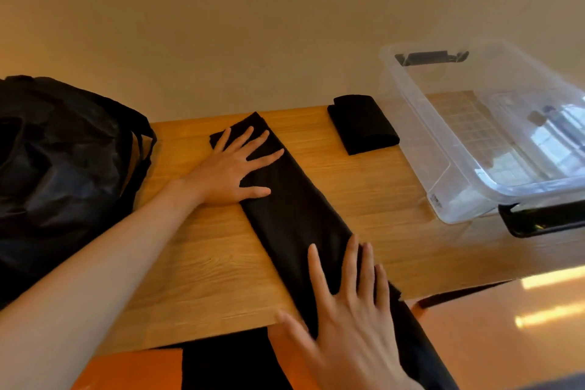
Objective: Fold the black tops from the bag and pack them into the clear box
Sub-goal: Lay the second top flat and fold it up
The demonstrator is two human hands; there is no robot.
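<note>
A long folded black top (294, 215) lies diagonally on the tabletop (202, 263); a smaller folded top (362, 123) sits beside the clear box (443, 168), black bag (63, 168) far left.

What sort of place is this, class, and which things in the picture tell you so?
Probably a home room, not certain: a light wooden table against a plain beige wall, bearing a black fabric bag and a clear plastic storage box.
</note>
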